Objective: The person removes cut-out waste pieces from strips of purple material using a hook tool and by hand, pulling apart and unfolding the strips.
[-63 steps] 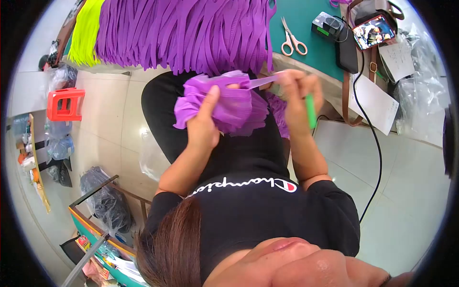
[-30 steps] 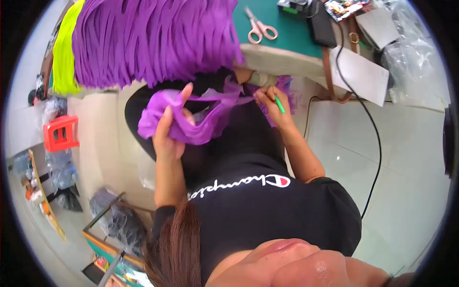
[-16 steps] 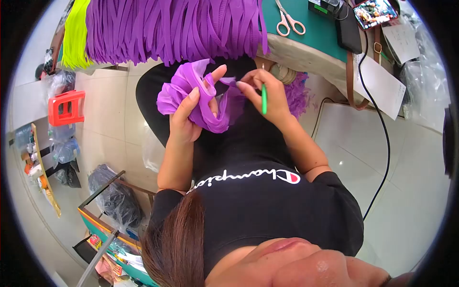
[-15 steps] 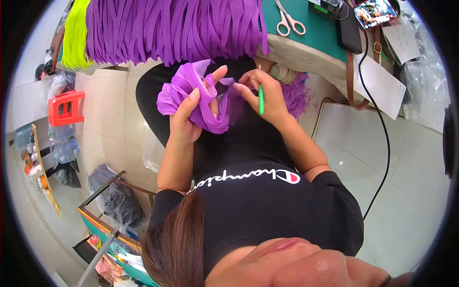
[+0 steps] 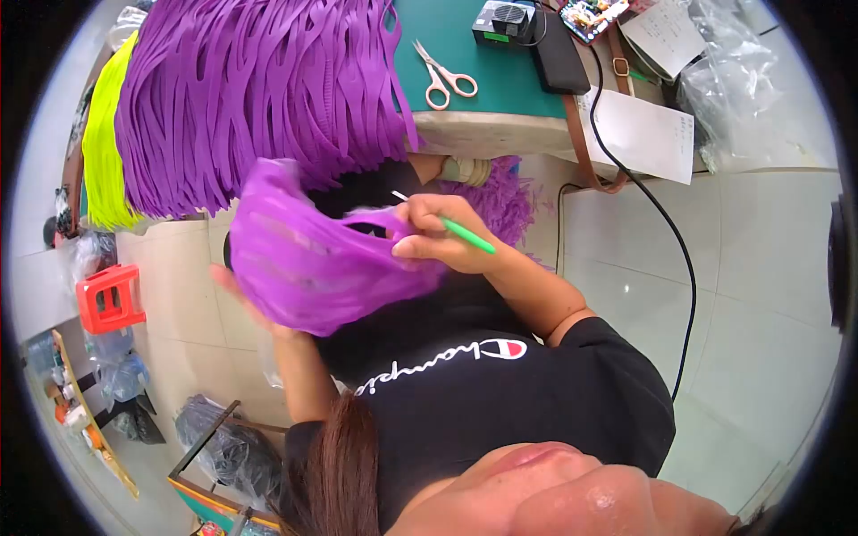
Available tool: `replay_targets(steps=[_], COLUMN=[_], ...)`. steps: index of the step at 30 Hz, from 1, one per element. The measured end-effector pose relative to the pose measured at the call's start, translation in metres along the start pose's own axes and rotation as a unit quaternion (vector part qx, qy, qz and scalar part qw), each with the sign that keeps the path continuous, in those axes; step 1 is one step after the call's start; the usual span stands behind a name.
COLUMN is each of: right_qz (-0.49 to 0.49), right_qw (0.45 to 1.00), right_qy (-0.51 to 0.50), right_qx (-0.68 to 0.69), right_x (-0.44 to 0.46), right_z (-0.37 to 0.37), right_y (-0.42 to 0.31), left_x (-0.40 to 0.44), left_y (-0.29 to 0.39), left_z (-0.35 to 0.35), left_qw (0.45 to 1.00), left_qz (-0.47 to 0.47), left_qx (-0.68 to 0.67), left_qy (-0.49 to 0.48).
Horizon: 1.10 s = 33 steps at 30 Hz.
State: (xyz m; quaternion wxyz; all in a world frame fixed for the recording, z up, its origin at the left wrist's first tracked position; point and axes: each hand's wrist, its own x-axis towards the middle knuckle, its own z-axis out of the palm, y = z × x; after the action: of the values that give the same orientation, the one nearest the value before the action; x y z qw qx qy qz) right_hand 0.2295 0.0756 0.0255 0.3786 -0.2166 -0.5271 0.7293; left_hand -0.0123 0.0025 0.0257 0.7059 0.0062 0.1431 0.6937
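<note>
A sheet of sheer purple fabric (image 5: 304, 259) with slits hangs spread between my hands, blurred by motion. My left hand (image 5: 255, 304) is behind its lower left side, a finger stretched out past the edge and the rest covered by the fabric. My right hand (image 5: 442, 234) is closed around a slim green-handled tool (image 5: 468, 236), whose thin metal tip points up and left. Its thumb and fingertips meet the fabric's right edge. Above lies a thick pile of purple strips (image 5: 259, 98), beside bright yellow-green strips (image 5: 107, 143).
Pink-handled scissors (image 5: 440, 79) lie on the green tabletop (image 5: 447, 27). Near them are a small black device (image 5: 503, 22), a black case (image 5: 559, 58), a phone (image 5: 592, 13), papers (image 5: 657, 134) and a black cable (image 5: 666, 214). A red stool (image 5: 111, 298) stands left; purple scraps (image 5: 496, 205) lie below the table edge.
The bunched fabric has opened out into a wide sheet. My left hand has moved left and down, behind it; my right hand has moved left with the tool. The view has shifted.
</note>
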Motion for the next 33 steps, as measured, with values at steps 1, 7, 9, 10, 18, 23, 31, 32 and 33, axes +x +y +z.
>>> replay_targets(steps=[1,7,9,10,18,23,31,32,33], right_qz=[0.002,0.004,-0.022,-0.043,-0.069,-0.11,-0.225,-0.257,-0.289], right_qw=[1.0,0.989,0.968,0.964,0.927,0.915,0.894,0.88,0.865], right_qy=[0.027,0.132,0.121,0.114,0.097,0.112,0.13,0.103,0.076], right_qx=[0.015,-0.063,-0.219,-0.236,-0.355,-0.372,-0.366,-0.385,-0.403], right_x=[0.0,0.004,0.003,0.002,-0.009,-0.005,0.003,0.006,0.008], right_z=[0.003,0.012,0.007,0.009,0.008,0.006,0.011,0.012,0.012], right_y=[-0.008,0.0,0.003,0.001,-0.009,0.003,-0.009,-0.012,-0.014], left_x=[-0.003,-0.029,-0.033,-0.033,-0.004,-0.002,0.005,0.005,0.005], left_y=[-0.009,-0.06,-0.058,-0.055,-0.072,-0.08,-0.074,-0.074,-0.074], left_z=[-0.015,-0.03,-0.032,-0.043,-0.018,-0.008,0.007,0.009,0.01], left_qw=[0.996,0.995,0.986,0.97,0.922,0.868,0.922,0.925,0.933], left_qz=[0.059,-0.089,-0.089,-0.089,0.045,0.133,0.085,0.086,0.078], left_qx=[0.048,0.033,0.136,0.223,0.382,0.465,0.369,0.364,0.344], left_qy=[0.046,0.017,-0.019,-0.028,0.045,0.116,0.081,0.073,0.067])
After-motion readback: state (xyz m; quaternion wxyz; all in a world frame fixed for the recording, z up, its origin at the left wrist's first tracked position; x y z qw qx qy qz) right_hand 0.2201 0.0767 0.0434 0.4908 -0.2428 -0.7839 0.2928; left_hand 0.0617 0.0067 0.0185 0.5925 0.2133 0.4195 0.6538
